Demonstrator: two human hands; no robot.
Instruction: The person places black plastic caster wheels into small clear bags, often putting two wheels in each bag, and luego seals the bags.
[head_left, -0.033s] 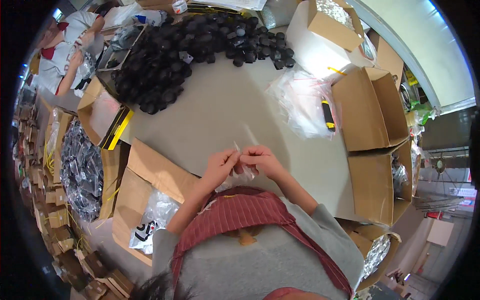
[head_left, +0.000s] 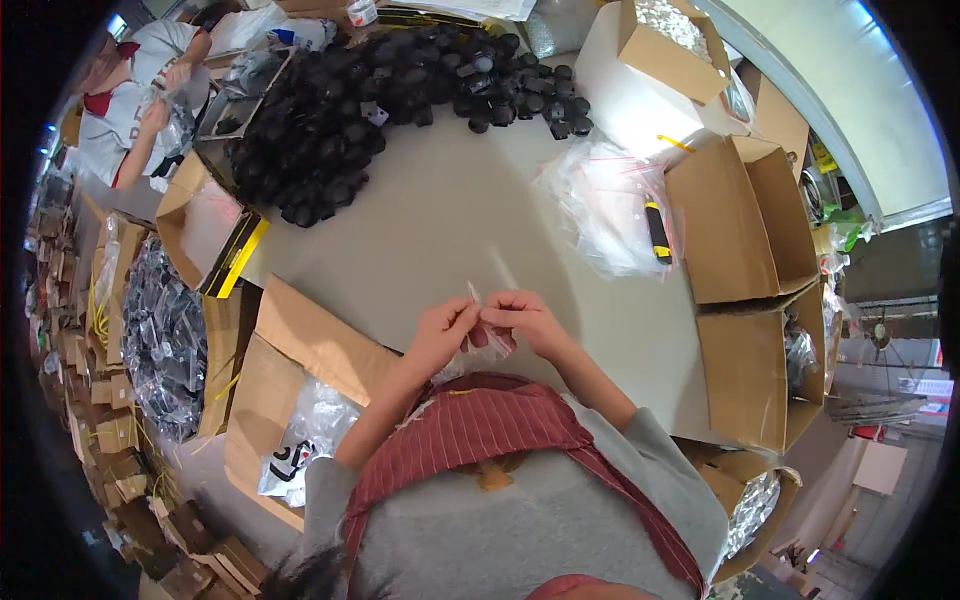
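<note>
Pinching now, left hand (head_left: 443, 330) and right hand (head_left: 523, 321) together on the bag (head_left: 499, 343), just beyond the apron (head_left: 490, 420)! Light, limp, probably slippery; best caught firmly by its edges.

A co-worker in a white top with a red collar (head_left: 150, 80) is at the far left. Along the right edge of the grey table (head_left: 430, 220) stand 2 open brown cardboard boxes (head_left: 715, 225), a black-and-yellow utility knife (head_left: 657, 230) just left of the farther box. An open carton at far right (head_left: 668, 72) holds small white pieces (head_left: 672, 24); at left sits a heap of shiny dark pieces (head_left: 165, 340).
</note>
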